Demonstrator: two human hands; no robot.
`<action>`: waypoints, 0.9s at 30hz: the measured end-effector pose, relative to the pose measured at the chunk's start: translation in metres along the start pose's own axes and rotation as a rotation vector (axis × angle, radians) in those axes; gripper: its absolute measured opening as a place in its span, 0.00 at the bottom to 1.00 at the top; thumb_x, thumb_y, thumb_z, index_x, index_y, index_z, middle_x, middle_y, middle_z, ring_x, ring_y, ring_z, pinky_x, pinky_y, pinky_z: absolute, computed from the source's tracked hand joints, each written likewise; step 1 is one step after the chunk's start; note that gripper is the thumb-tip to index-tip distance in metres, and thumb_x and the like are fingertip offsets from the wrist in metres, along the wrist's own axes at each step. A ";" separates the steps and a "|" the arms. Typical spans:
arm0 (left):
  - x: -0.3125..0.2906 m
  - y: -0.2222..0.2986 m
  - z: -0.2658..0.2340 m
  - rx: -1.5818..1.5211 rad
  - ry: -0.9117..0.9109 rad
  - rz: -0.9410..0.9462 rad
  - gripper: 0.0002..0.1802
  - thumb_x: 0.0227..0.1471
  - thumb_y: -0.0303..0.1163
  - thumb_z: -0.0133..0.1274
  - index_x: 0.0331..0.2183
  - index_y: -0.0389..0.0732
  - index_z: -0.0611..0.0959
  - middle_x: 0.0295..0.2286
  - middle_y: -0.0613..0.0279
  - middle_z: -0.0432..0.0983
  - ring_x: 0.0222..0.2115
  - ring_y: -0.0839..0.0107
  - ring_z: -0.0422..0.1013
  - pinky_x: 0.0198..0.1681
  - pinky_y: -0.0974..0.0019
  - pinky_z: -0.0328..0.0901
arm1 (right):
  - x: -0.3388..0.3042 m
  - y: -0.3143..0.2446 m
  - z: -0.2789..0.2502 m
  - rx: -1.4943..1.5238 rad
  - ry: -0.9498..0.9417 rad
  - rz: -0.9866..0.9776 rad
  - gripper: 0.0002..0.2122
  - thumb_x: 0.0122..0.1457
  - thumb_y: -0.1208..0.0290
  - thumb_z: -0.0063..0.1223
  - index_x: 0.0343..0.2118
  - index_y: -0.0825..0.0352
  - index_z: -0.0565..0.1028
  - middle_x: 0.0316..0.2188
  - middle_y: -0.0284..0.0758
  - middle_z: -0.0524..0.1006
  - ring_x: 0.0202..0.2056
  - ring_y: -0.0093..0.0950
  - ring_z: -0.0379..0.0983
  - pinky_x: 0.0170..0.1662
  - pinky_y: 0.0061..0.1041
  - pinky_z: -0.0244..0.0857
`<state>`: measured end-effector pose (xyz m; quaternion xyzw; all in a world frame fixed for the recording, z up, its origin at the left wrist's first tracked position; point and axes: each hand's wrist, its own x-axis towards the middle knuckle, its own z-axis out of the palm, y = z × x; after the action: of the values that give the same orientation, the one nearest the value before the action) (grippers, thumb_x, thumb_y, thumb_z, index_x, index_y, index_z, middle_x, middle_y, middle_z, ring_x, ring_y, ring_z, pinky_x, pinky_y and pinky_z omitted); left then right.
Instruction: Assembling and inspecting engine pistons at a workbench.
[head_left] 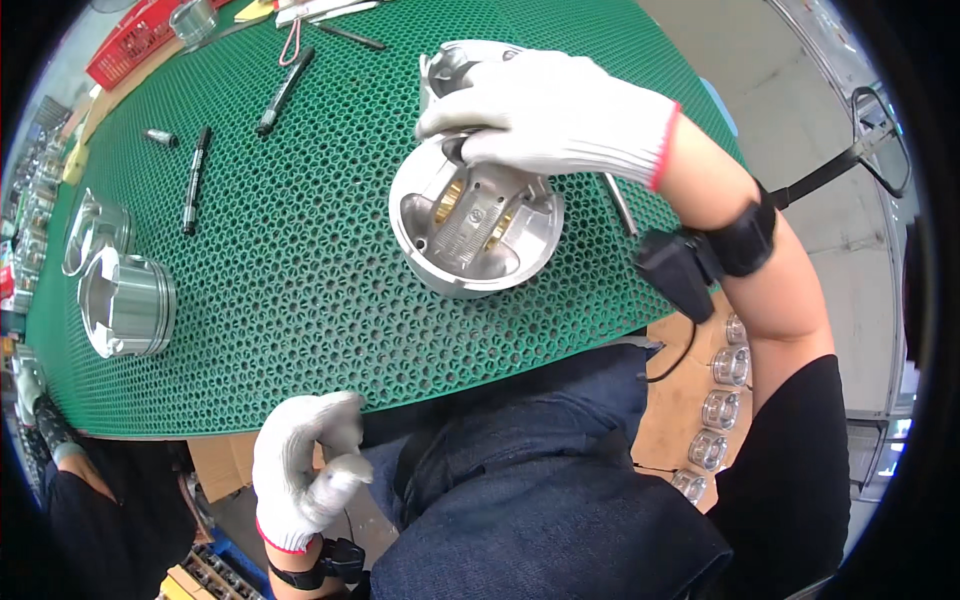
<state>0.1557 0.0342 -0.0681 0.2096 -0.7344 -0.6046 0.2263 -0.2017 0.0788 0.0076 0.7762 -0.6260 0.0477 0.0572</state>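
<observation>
My right hand (545,115), in a white knit glove with a red cuff, reaches over two silver metal pistons. Its fingers are wrapped over the farther piston (440,72), which the glove largely hides. Just below the fingertips a nearer piston (475,220) sits with its hollow underside up, showing ribbed metal and brass-coloured parts inside. My left hand (310,465), gloved the same way, hangs by the table's near edge. Its fingers are half bent and apart from the thumb, with nothing seen between them.
Two more pistons, one ringed (130,305), stand at left on the green perforated mat (300,340). Black markers (197,180) and a metal rod (620,205) lie on it. A red basket (135,45) is far left. Several pistons (720,408) line cardboard at right. Another person's arm (75,460) shows lower left.
</observation>
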 end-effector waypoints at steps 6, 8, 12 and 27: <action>0.090 0.063 0.035 0.696 -0.270 0.675 0.31 0.36 0.38 0.67 0.44 0.37 0.79 0.37 0.55 0.76 0.40 0.55 0.72 0.51 0.48 0.64 | -0.080 0.052 0.006 0.057 0.225 0.489 0.21 0.56 0.54 0.49 0.50 0.56 0.74 0.37 0.39 0.77 0.41 0.40 0.74 0.47 0.35 0.68; 0.103 0.071 0.068 0.824 -0.246 0.678 0.35 0.34 0.37 0.68 0.47 0.36 0.77 0.38 0.54 0.76 0.39 0.55 0.73 0.48 0.53 0.66 | -0.093 0.037 0.017 0.028 -0.103 0.739 0.22 0.57 0.54 0.49 0.52 0.56 0.72 0.38 0.41 0.76 0.42 0.43 0.73 0.48 0.37 0.68; 0.100 0.067 0.075 0.787 -0.241 0.343 0.45 0.31 0.38 0.70 0.53 0.35 0.71 0.36 0.54 0.77 0.34 0.54 0.74 0.37 0.57 0.66 | -0.122 0.025 0.056 0.070 -0.157 0.830 0.23 0.57 0.55 0.50 0.55 0.54 0.68 0.41 0.43 0.73 0.41 0.45 0.73 0.45 0.42 0.69; 0.001 -0.065 0.081 -0.573 0.285 -0.295 0.27 0.55 0.33 0.48 0.56 0.43 0.67 0.51 0.59 0.70 0.50 0.71 0.69 0.50 0.63 0.68 | -0.162 -0.036 0.050 1.370 0.485 0.963 0.21 0.58 0.77 0.38 0.56 0.75 0.64 0.36 0.34 0.71 0.24 0.14 0.68 0.21 0.10 0.62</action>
<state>0.1094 0.0864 -0.1453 0.3236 -0.4580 -0.7769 0.2863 -0.2007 0.2354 -0.0668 0.2589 -0.6902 0.5968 -0.3169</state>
